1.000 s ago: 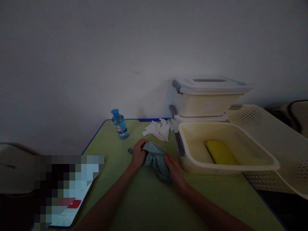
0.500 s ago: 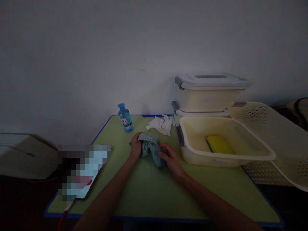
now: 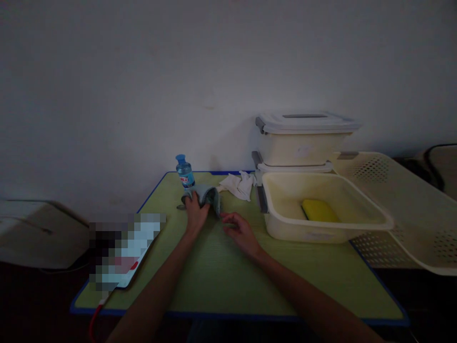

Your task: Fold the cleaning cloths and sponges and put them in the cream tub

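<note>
My left hand (image 3: 196,213) is closed on a grey-green textured cloth (image 3: 205,193), its fingers pressed into the bunched fabric near the back of the table. The tip of a small shiny object (image 3: 181,207) pokes out at the cloth's left side; the rest is hidden, so I cannot tell its kind. My right hand (image 3: 243,233) is just right of the cloth's hanging edge, fingers loosely curved and apart, with nothing visible between them. Right behind the cloth stands a blue bottle (image 3: 184,171). A crumpled white cloth or tissue (image 3: 239,185) lies to the right.
An open cream bin (image 3: 307,233) holding a yellow sponge-like block (image 3: 319,211) sits at the table's right. Lidded bins (image 3: 303,143) are stacked behind it, beside a perforated basket (image 3: 400,190). A blurred-out device (image 3: 134,259) with a red cable lies on the left.
My left hand has moved left and slightly back with the cloth, close to the bottle. My right hand has come off the cloth, and its fingers have parted.
</note>
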Tool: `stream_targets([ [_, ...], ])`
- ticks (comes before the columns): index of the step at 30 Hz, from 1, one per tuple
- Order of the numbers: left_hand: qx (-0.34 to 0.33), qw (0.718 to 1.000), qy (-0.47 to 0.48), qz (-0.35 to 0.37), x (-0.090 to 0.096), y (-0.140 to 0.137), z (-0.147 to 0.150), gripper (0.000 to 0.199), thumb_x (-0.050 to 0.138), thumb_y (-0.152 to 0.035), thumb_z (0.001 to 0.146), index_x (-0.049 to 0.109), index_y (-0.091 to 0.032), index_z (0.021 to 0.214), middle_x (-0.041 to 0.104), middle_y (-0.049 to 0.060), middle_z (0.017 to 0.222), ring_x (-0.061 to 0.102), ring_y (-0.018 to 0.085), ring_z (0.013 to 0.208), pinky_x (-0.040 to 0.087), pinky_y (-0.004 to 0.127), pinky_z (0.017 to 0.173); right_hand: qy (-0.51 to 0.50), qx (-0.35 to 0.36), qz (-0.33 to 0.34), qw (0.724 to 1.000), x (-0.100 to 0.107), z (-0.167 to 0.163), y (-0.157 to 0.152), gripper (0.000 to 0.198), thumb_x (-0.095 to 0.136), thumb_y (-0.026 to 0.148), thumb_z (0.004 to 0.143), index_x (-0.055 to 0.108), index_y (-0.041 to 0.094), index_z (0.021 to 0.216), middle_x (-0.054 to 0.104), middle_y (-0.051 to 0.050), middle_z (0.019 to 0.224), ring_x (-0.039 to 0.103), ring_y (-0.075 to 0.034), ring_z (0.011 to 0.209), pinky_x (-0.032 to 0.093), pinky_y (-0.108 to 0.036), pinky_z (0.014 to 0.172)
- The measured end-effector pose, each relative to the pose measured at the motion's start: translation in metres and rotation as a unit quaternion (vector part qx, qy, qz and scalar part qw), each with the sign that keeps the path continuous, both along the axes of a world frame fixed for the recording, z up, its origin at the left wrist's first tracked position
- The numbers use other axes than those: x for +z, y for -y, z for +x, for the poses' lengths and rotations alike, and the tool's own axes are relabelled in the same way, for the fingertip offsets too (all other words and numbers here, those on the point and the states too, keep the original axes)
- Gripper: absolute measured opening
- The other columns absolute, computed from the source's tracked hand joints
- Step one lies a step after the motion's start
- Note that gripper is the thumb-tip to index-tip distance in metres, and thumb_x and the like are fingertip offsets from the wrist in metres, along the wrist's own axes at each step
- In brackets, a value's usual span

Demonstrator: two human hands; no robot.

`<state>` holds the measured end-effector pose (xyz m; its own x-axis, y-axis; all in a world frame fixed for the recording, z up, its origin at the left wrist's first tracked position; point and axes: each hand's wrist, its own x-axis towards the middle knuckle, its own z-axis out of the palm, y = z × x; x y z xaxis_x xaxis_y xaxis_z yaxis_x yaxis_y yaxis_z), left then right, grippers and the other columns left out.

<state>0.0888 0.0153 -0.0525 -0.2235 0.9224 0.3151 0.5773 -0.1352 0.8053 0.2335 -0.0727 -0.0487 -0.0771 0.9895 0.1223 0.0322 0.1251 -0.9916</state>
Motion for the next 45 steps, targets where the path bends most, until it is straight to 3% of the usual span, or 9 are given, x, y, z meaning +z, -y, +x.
stream_targets([
  [7,0.058,0.985,-0.156,-0.052,0.007,0.014,0.013,0.068,0.058,-0.031,0.069,0.035,-0.003,0.126,0.033,0.024,0.126,0.03,0.039,0.124,0.028,0.049,0.099,0.038,-0.033,0.034,0.998,0.002,0.0,0.001,0.008,0.049,0.014,0.068,0.05,0.02,0.074,0.059,-0.005,0.101,0.057,-0.015,0.087,0.044,-0.026,0.066],
  [13,0.1,0.975,-0.163,0.113,0.035,0.027,0.008,0.054,0.058,-0.015,0.063,0.039,-0.009,0.113,0.035,0.018,0.117,0.035,0.034,0.117,0.034,0.05,0.095,0.08,-0.044,0.099,0.991,0.008,-0.003,0.008,0.01,0.046,0.011,0.069,0.05,0.02,0.071,0.052,0.0,0.076,0.052,-0.012,0.07,0.04,-0.022,0.056],
  [16,-0.007,0.968,-0.175,0.181,0.047,0.028,0.02,0.04,0.053,-0.013,0.069,0.042,-0.013,0.107,0.038,0.015,0.113,0.043,0.028,0.112,0.038,0.043,0.093,0.102,-0.041,0.128,0.986,0.008,-0.004,0.01,0.014,0.044,0.007,0.066,0.049,0.02,0.068,0.05,0.001,0.071,0.049,-0.011,0.064,0.038,-0.022,0.055],
  [19,-0.142,0.95,-0.253,0.111,0.046,0.021,0.038,0.028,0.049,-0.02,0.077,0.047,-0.014,0.104,0.042,0.011,0.107,0.054,0.023,0.096,0.046,0.038,0.084,0.121,-0.052,0.148,0.98,0.006,-0.004,0.009,0.017,0.042,0.004,0.064,0.048,0.02,0.067,0.049,0.002,0.069,0.047,-0.011,0.062,0.038,-0.022,0.056],
  [23,-0.257,0.901,-0.347,0.041,0.028,0.0,0.057,0.04,0.048,-0.014,0.076,0.047,-0.013,0.116,0.041,0.012,0.116,0.058,0.019,0.089,0.048,0.032,0.079,0.144,-0.066,0.169,0.973,0.005,-0.003,0.009,0.018,0.042,0.004,0.064,0.048,0.02,0.069,0.049,0.002,0.069,0.047,-0.012,0.063,0.038,-0.023,0.056],
  [27,-0.302,0.877,-0.371,0.047,0.013,-0.024,0.071,0.058,0.041,0.002,0.073,0.043,-0.019,0.127,0.035,0.013,0.129,0.049,0.023,0.11,0.039,0.037,0.094,0.167,-0.063,0.192,0.965,0.005,-0.004,0.01,0.019,0.042,0.003,0.064,0.047,0.021,0.069,0.048,0.002,0.069,0.048,-0.012,0.061,0.039,-0.023,0.056],
  [32,-0.331,0.862,-0.38,0.048,0.008,-0.033,0.074,0.045,0.039,-0.007,0.081,0.051,-0.018,0.123,0.038,0.017,0.128,0.041,0.03,0.115,0.033,0.048,0.097,0.194,-0.094,0.208,0.954,0.007,0.002,0.006,0.019,0.042,0.003,0.064,0.045,0.021,0.07,0.049,-0.001,0.074,0.05,-0.016,0.074,0.043,-0.029,0.067],
  [41,-0.397,0.839,-0.366,0.059,0.01,-0.011,0.052,0.037,0.042,-0.01,0.082,0.054,-0.012,0.117,0.043,0.015,0.131,0.039,0.023,0.122,0.032,0.037,0.103,0.233,-0.126,0.209,0.941,0.006,0.013,-0.004,0.022,0.043,0.006,0.064,0.047,0.022,0.08,0.051,-0.006,0.089,0.049,-0.022,0.096,0.044,-0.039,0.082],
  [45,-0.42,0.836,-0.346,0.073,0.005,0.0,0.04,0.038,0.041,-0.005,0.079,0.053,-0.012,0.115,0.045,0.012,0.13,0.043,0.019,0.12,0.034,0.033,0.101,0.306,-0.126,0.223,0.917,0.005,0.012,-0.004,0.031,0.044,0.007,0.064,0.047,0.019,0.092,0.052,-0.009,0.101,0.048,-0.023,0.102,0.04,-0.043,0.092],
])
